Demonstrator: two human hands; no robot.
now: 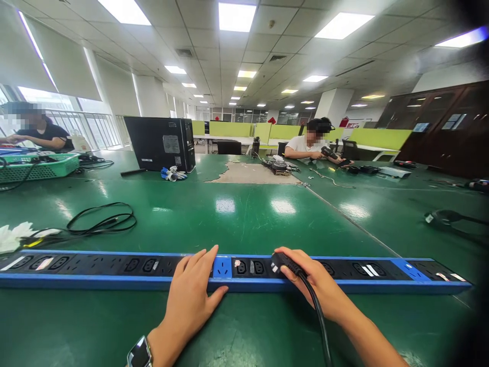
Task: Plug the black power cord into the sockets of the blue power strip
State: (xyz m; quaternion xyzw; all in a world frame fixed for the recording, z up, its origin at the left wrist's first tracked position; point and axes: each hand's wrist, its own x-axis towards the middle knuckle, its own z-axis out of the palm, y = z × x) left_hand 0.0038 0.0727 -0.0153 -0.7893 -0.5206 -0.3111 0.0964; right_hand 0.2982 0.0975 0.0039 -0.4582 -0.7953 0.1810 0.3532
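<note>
A long power strip [244,256], black-faced with blue edges, lies across the green table in front of me. My left hand [194,285] spans its middle, fingers stretched over the top to the far edge and thumb at the near edge, beside a blue three-slot socket [222,267]. To the right, my right hand [311,278] pinches a black power plug [286,263] between thumb and fingers. Its white-marked end points left, tilted above or against the strip; whether it touches cannot be made out. The thick black cable [319,318] runs down toward me under the hand.
Coiled black cable [101,224] and white gloves [17,235] lie left. Farther back are a computer tower [160,143], another glove bundle [173,174] and a green basket [57,167]. A headset [451,218] sits right. Two other people work beyond, one far left, one across the table.
</note>
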